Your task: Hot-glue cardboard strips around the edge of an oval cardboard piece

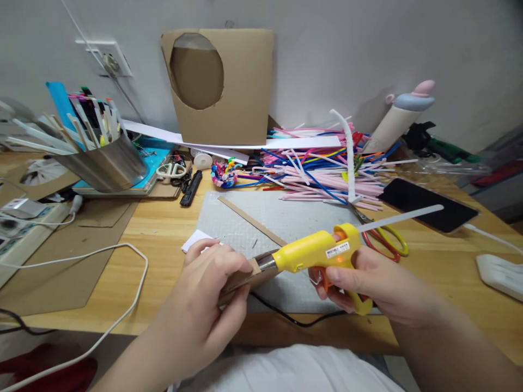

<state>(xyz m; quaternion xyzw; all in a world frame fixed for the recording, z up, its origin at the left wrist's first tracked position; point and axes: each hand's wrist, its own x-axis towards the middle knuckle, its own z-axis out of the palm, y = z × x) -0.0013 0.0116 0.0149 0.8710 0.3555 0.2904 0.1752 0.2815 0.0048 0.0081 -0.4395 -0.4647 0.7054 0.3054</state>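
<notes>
Mat [218,231]: pipe cleaners [327,177] heaped behind, scissors [403,247] at its right edge, just beyond the glue gun [306,251]!
Cardboard piece [261,279]: near the mat's front edge, partly hidden by fingers (nozzle [268,263] right up at it, contact hard to tell).
Left hand [212,291]: pinching that cardboard, fingers curled.
Right hand [378,277]: wrapped round the gun's grip, thumb forward, 2 hands apart.

Wooden table [163,228] beneath a grey cutting mat [294,218], black phone [433,197], cardboard sheet [69,286] and heaped pipe cleaners [333,179].
</notes>
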